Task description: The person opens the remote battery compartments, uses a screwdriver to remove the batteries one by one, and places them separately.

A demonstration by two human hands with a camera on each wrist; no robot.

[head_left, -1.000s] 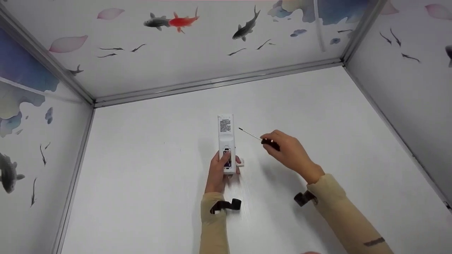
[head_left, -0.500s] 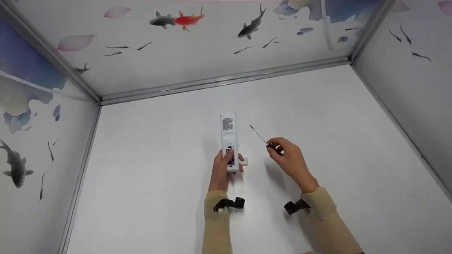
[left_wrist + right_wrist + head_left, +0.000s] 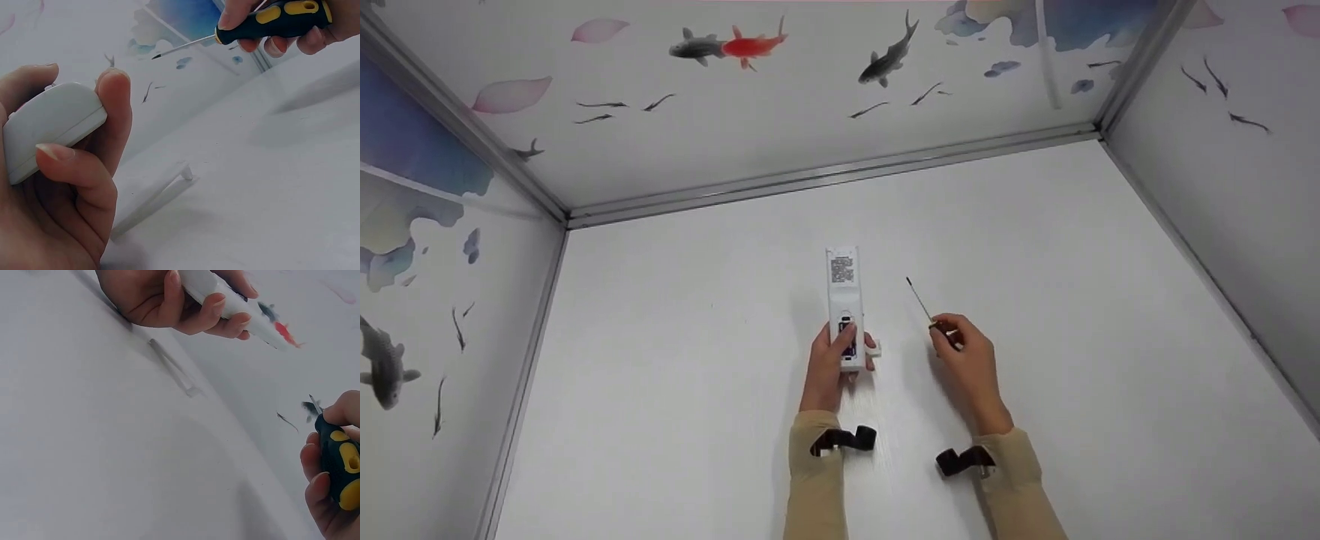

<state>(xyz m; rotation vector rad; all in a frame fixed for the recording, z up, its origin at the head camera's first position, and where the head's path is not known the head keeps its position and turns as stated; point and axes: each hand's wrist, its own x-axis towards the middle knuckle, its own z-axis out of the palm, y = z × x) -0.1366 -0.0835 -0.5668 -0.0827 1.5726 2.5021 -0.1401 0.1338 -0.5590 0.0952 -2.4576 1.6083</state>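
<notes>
My left hand (image 3: 826,367) grips a white remote control (image 3: 844,277), back side up, with its thumb over the uncovered battery compartment. Dark batteries (image 3: 850,346) show in that compartment. The left wrist view has the remote's white end (image 3: 53,126) between curled fingers. Off to the right, my right hand (image 3: 971,364) holds a screwdriver (image 3: 340,464) with a dark green and yellow handle. Its thin shaft (image 3: 919,300) points up and left, apart from the remote. A small white cover-like piece (image 3: 152,197) lies on the table below the left hand.
The white tabletop (image 3: 675,390) is bordered at the back by a metal rail (image 3: 810,180). White panels (image 3: 780,112) printed with fish stand at the back and both sides. A black wrist camera (image 3: 859,438) sticks out from each sleeve.
My right hand has drawn back from the remote, down and slightly right, and the screwdriver has turned more upright. The left hand keeps its hold on the remote.
</notes>
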